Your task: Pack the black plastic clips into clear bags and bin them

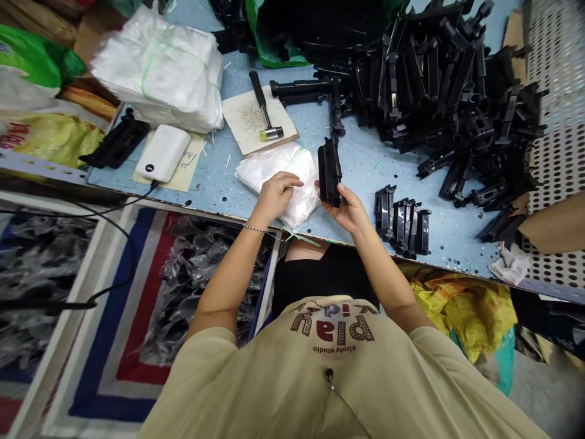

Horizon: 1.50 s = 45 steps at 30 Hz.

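A long black plastic part [329, 171] stands roughly upright in my right hand [347, 209], whose fingers and thumb wrap its lower end. My left hand [277, 194] rests over a stack of clear plastic bags [299, 163] at the table's front edge, with its fingers curled and pinched together. Whether a bag is between those fingers is too small to tell. Several similar black parts [402, 222] stand in a row to the right of my right hand. Behind the stack, a hammer [262, 103] lies on a pale square board [235, 125].
A big heap of black parts [425, 79] covers the back right of the blue table [361, 164]. At the left are a tied bundle of bags [159, 67], a white power bank [163, 152] with a cable and another black part [117, 140]. Crates of wrapped parts [196, 262] stand below.
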{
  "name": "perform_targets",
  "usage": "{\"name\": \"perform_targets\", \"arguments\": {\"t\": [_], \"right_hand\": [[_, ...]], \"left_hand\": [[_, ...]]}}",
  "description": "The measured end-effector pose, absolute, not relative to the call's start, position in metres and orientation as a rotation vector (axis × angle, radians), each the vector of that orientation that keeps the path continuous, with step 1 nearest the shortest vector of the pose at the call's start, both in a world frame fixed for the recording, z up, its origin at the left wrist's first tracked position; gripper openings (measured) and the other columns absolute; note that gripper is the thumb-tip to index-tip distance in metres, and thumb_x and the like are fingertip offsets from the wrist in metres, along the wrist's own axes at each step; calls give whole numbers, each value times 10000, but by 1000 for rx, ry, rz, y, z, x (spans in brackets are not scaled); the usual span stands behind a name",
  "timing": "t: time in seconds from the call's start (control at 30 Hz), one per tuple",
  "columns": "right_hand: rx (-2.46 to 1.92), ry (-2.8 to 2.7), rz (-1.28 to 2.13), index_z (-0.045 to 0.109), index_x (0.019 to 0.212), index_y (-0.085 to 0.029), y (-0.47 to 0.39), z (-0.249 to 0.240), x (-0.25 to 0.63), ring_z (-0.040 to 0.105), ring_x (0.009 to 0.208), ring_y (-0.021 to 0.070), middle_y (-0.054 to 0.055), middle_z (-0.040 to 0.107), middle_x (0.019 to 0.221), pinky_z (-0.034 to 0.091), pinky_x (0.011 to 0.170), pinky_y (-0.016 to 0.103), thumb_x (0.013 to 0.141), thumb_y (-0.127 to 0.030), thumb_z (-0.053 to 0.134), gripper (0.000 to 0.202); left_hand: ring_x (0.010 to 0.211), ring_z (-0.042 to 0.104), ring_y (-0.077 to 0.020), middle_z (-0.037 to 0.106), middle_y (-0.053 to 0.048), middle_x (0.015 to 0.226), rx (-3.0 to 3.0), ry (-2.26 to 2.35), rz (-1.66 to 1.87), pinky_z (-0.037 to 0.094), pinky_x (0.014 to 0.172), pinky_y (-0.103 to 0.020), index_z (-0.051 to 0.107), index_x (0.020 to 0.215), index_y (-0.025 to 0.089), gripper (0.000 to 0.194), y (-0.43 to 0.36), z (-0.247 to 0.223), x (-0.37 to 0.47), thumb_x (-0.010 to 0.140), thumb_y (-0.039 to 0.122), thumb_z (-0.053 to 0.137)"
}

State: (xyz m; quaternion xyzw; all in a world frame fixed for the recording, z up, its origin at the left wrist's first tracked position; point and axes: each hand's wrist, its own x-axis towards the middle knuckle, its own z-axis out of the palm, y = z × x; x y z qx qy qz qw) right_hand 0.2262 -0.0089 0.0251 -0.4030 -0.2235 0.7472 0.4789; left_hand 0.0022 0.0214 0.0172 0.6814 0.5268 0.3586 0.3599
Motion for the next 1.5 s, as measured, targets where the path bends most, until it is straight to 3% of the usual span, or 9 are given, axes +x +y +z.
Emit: {"name": "perform_targets", "arguments": {"t": [0.23,0.4,0.57,0.7,0.87,1.0,1.27,1.4,1.5], "right_hand": [[-921,-570,1851,694,1049,-213,-13,43,229,762,1028,194,90,815,1185,643,829,282,911,-522,721,340],[-897,-464,1914,701,1026,-210,-8,33,216,766,988,203,91,819,1133,654,846,311,913,-501,730,314],[-998,-421,1867,715,1015,-210,-3,21,209,761,939,192,47,819,1032,650,841,294,872,-394,761,238],[-940,-471,1887,699,1045,-228,-20,29,228,757,887,176,27,808,999,649,804,279,850,-436,778,296],[-844,-466,2300,657,1246,-157,-46,30,236,714,763,157,88,781,980,603,605,228,929,-650,594,590],[-813,-406,2357,630,1316,-145,-40,14,220,667,714,134,75,763,954,601,599,216,958,-639,536,618],[-973,-511,1999,701,966,-195,-48,23,222,648,699,135,16,725,828,524,534,186,831,-462,800,315],[-996,-564,1993,695,990,-192,-63,33,240,609,712,153,60,722,872,473,471,212,888,-701,601,527],[-1146,-653,1802,665,900,-216,-71,30,238,641,792,185,44,694,843,556,583,258,893,-718,580,509]], "left_hand": [[961,752,-216,829,-73,995,1378,1448,927,598,977,-399,832,941,173,141,19,17,15,873,210,715],[903,748,-189,825,-82,977,1196,1389,998,610,936,-371,817,933,151,175,19,16,21,769,121,766],[909,710,-196,779,-56,967,1447,1552,1116,608,928,-379,786,917,176,110,19,20,6,831,165,718],[1063,682,-242,754,-60,1059,1876,1540,1021,569,1049,-431,791,949,228,274,23,15,-7,835,54,612],[1118,685,-210,699,-94,1344,1838,1404,978,593,1030,-388,739,1253,199,454,31,0,-10,849,40,606],[1319,636,-233,645,-116,1462,1931,1385,1023,558,1137,-416,670,1393,210,500,14,6,-14,927,73,551],[1446,582,-230,606,-112,1546,2232,900,1083,490,1250,-434,465,1623,286,591,-57,26,21,1060,117,399],[1441,591,-231,589,-118,1556,2270,915,1208,507,1235,-420,366,1672,319,666,-66,24,27,1052,76,406],[1416,614,-226,611,-136,1520,2352,773,1226,547,1196,-392,281,1702,307,737,-72,27,37,1032,39,431]]}}
